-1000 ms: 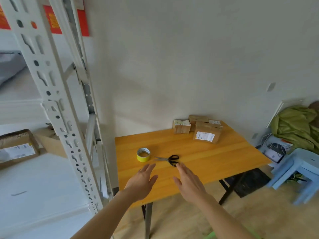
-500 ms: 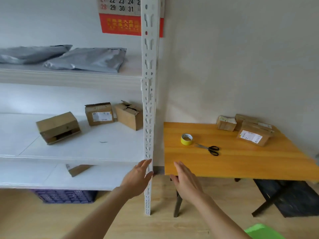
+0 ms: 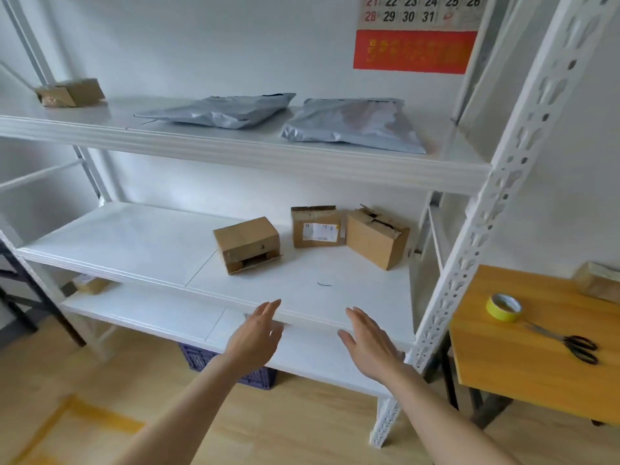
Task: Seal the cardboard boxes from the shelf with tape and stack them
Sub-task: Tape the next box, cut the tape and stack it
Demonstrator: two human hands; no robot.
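hovering at shelf (image 3: 134, 243) edge before cardboard boxes (image 3: 246, 243): left hand (image 3: 255, 337), right hand (image 3: 369, 344)

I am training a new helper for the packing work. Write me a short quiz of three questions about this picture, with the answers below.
1. True or false: the left hand and the right hand are both open and hold nothing.
2. How many cardboard boxes stand on the middle shelf?
3. Where does the yellow tape roll lie? A: in the left hand. B: on the orange table, beside the scissors. C: on the middle shelf.
Key: 1 true; 2 three; 3 B.
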